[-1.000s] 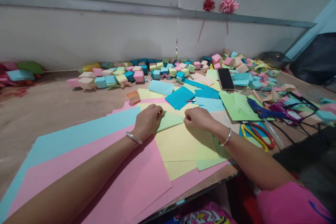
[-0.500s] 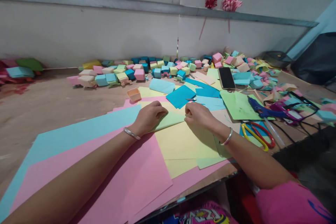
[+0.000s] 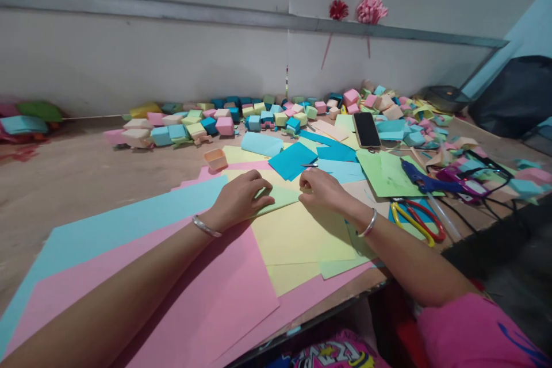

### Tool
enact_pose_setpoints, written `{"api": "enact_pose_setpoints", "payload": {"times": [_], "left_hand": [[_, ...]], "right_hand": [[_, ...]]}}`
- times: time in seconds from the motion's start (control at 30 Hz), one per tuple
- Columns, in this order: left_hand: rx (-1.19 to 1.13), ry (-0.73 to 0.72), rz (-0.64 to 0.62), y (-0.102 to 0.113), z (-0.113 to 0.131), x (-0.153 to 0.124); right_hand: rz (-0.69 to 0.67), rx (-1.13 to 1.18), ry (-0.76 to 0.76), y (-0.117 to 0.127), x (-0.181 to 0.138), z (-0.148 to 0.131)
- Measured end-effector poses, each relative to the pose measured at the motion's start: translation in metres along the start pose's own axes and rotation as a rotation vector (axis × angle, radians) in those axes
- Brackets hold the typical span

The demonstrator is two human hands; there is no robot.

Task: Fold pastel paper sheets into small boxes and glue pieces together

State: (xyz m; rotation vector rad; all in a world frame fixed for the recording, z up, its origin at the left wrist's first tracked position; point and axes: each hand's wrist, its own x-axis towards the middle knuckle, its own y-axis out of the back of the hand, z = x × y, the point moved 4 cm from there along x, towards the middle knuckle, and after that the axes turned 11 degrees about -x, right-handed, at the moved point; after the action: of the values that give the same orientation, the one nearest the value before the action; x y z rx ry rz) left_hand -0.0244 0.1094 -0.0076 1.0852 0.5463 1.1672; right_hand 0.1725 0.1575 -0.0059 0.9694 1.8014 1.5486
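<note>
A light green paper strip (image 3: 280, 200), apparently folded, lies between my hands on top of the yellow sheets (image 3: 302, 236). My left hand (image 3: 244, 198) rests at its left end, thumb and forefinger apart. At the strip's right end my right hand (image 3: 321, 188) is closed, its curled fingers on the paper's edge. Just above those fingers shows a small pointed metal tool (image 3: 309, 165); its kind is not clear. Dark blue paper (image 3: 292, 160) lies beyond the strip. A small open peach paper box (image 3: 215, 159) stands past my left hand.
Pink sheets (image 3: 215, 293) and a light blue sheet (image 3: 129, 207) spread leftward. On the right are red-and-yellow-handled scissors (image 3: 416, 221), a blue glue gun (image 3: 425, 179), cables and a phone (image 3: 366, 129). Several small paper boxes (image 3: 224, 125) line the wall.
My left thumb and forefinger have parted from a pinch. My right hand stays closed at the strip's right end. The view has shifted slightly.
</note>
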Motion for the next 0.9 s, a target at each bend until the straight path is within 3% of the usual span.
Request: {"api": "enact_pose_setpoints", "payload": {"times": [0.6, 0.9], "left_hand": [[-0.03, 0.0, 0.026, 0.0, -0.0012, -0.001], [-0.023, 0.018, 0.018, 0.0011, -0.0002, -0.001]], "right_hand": [[0.011, 0.014, -0.003, -0.004, 0.0011, 0.0037], [0.118, 0.014, 0.093, 0.0001, 0.0016, -0.005]]}}
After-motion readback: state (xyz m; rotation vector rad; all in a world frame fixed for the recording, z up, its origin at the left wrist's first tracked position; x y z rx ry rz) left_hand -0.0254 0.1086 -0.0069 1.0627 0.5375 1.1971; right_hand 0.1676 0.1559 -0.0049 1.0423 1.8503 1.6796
